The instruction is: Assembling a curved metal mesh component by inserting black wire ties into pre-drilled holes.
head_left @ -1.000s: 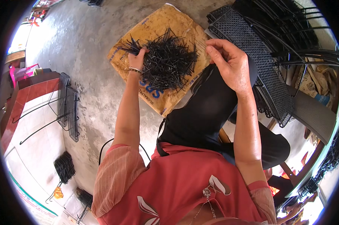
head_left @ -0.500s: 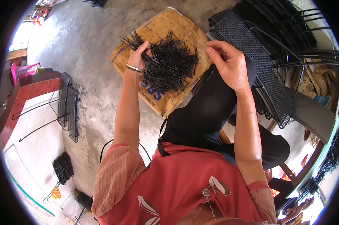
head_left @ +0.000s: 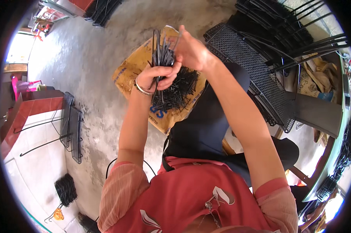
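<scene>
My left hand (head_left: 160,77) is wrapped round a bundle of thin black sticks (head_left: 163,54), which stands roughly upright out of the fist. Beside the bundle's right side is my right hand (head_left: 193,52), its fingers stretched upward and the palm turned toward the sticks; whether it touches them I cannot tell. Below both hands, a loose heap of the same black sticks (head_left: 179,93) lies on a flat yellow sack (head_left: 130,70) with blue print. The hands and the bundle hide part of the heap.
Black mesh racks (head_left: 245,58) with long wire arms are stacked at the right, close to my knee. Another mesh rack (head_left: 71,128) leans by the tiled wall at the left. Crumpled brown paper sacks (head_left: 317,77) sit behind the right stack. The concrete floor (head_left: 90,66) is stained.
My left hand has lifted the bundle off the heap and moved right, the sticks now upright. My right hand has swung in from the right, its curled fingers straightened beside the bundle.
</scene>
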A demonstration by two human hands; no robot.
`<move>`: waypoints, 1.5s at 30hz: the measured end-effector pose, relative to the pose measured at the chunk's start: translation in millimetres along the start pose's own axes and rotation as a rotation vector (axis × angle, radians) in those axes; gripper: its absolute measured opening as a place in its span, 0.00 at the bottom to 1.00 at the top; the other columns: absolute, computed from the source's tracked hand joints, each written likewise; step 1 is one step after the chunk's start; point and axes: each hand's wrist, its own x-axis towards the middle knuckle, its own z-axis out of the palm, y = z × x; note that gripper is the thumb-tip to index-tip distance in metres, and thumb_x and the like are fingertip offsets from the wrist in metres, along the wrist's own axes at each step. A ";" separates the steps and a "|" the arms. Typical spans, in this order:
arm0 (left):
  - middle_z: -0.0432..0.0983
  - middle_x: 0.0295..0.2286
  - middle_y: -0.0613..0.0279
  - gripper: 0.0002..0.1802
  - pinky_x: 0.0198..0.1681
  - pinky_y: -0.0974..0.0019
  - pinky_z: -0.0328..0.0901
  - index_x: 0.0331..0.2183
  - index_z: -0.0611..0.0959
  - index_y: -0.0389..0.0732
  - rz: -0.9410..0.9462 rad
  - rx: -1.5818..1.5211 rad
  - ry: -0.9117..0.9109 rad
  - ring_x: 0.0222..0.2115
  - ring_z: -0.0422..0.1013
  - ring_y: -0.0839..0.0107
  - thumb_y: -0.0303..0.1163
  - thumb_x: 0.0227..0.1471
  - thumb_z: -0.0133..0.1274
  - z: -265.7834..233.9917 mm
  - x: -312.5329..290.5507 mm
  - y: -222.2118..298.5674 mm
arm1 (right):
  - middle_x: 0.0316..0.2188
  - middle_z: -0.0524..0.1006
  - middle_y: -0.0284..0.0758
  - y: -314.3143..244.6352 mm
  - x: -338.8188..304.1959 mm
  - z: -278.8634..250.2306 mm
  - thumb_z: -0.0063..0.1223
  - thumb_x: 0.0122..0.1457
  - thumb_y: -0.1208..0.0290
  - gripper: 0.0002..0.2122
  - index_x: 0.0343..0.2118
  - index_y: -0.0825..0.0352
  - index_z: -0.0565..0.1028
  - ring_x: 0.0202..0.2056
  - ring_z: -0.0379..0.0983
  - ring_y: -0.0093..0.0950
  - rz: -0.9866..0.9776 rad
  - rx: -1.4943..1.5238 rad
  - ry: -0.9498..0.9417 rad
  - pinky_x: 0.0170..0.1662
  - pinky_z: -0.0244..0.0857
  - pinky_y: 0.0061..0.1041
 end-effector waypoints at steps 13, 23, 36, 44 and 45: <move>0.69 0.26 0.63 0.19 0.12 0.81 0.52 0.43 0.72 0.34 -0.012 0.008 0.290 0.19 0.62 0.81 0.29 0.46 0.50 -1.7 5.5 -26.6 | 0.32 0.77 0.33 -3.1 -11.8 15.2 0.46 0.58 0.70 0.09 0.41 0.65 0.69 0.28 0.73 0.20 -0.335 0.006 0.207 0.13 0.52 0.17; 0.71 0.24 0.62 0.16 0.12 0.80 0.54 0.39 0.70 0.36 0.042 0.153 0.329 0.18 0.63 0.82 0.29 0.47 0.53 8.7 17.1 -27.9 | 0.34 0.75 0.36 -3.2 -20.3 13.4 0.49 0.56 0.72 0.09 0.39 0.67 0.70 0.36 0.71 0.25 -0.583 0.095 0.281 0.39 0.66 0.23; 0.68 0.25 0.67 0.19 0.14 0.80 0.55 0.42 0.69 0.37 0.013 0.444 0.227 0.18 0.60 0.84 0.30 0.48 0.53 22.3 22.2 -11.7 | 0.36 0.76 0.38 -32.8 -58.4 7.9 0.51 0.55 0.70 0.11 0.39 0.71 0.73 0.34 0.70 0.24 -0.477 -0.168 0.319 0.38 0.64 0.23; 0.68 0.22 0.65 0.12 0.13 0.80 0.55 0.36 0.71 0.36 0.086 0.375 0.178 0.18 0.62 0.82 0.29 0.49 0.52 60.0 52.2 -6.1 | 0.33 0.75 0.36 -66.7 -108.9 20.1 0.49 0.57 0.66 0.14 0.40 0.72 0.73 0.29 0.69 0.21 -0.520 -0.239 0.280 0.37 0.65 0.22; 0.70 0.24 0.63 0.11 0.13 0.79 0.55 0.35 0.71 0.36 0.084 0.332 0.154 0.20 0.64 0.81 0.29 0.49 0.51 64.4 58.6 -7.5 | 0.34 0.75 0.36 -73.1 -120.0 20.6 0.48 0.57 0.64 0.15 0.41 0.72 0.72 0.31 0.70 0.22 -0.512 -0.238 0.267 0.37 0.66 0.22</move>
